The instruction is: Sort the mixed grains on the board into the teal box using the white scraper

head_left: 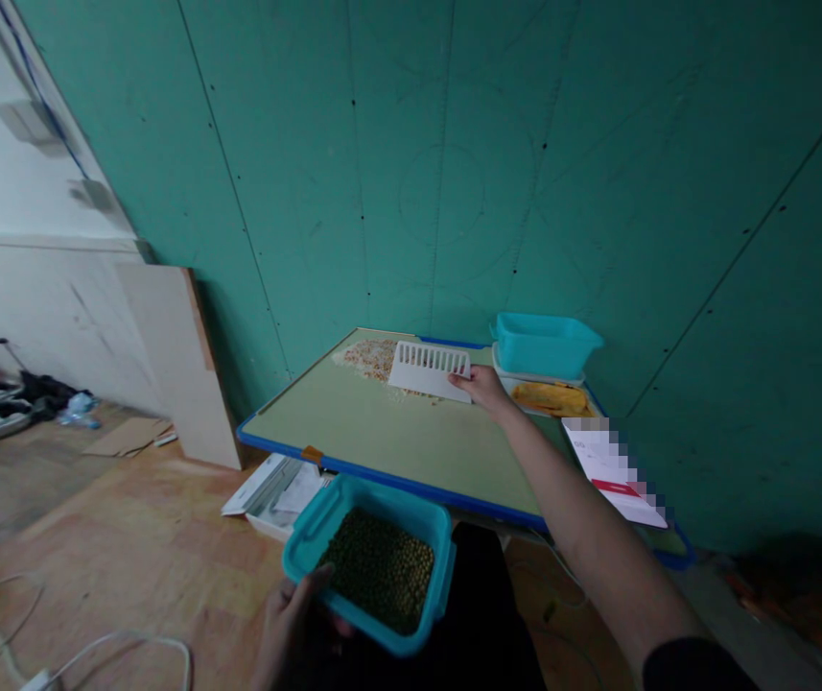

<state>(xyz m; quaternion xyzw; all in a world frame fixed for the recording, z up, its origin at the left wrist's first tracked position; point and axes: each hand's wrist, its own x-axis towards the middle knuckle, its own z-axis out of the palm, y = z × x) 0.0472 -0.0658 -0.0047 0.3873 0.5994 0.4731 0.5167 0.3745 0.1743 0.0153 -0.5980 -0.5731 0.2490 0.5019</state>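
My left hand [297, 605] grips the near left rim of a turquoise plastic container [388, 638], thumb over the edge. It is held below the table's front edge, with dark green beans [364, 547] and paler tan beans [411, 576] inside. On the table, my right hand [481, 386] is closed on the right end of a white slotted plastic plate [421, 376], its row of slots along the top. The plate stands at the right side of a spread heap of mixed grains [368, 357] and hides part of it.
The blue-edged table [382, 437] stands against a green wall. At its right are another turquoise container [547, 347], a yellowish-brown item [551, 397] and a white sheet or tablet [616, 470]. A white box [273, 494] lies beneath the table, and cables [129, 638] cross the floor.
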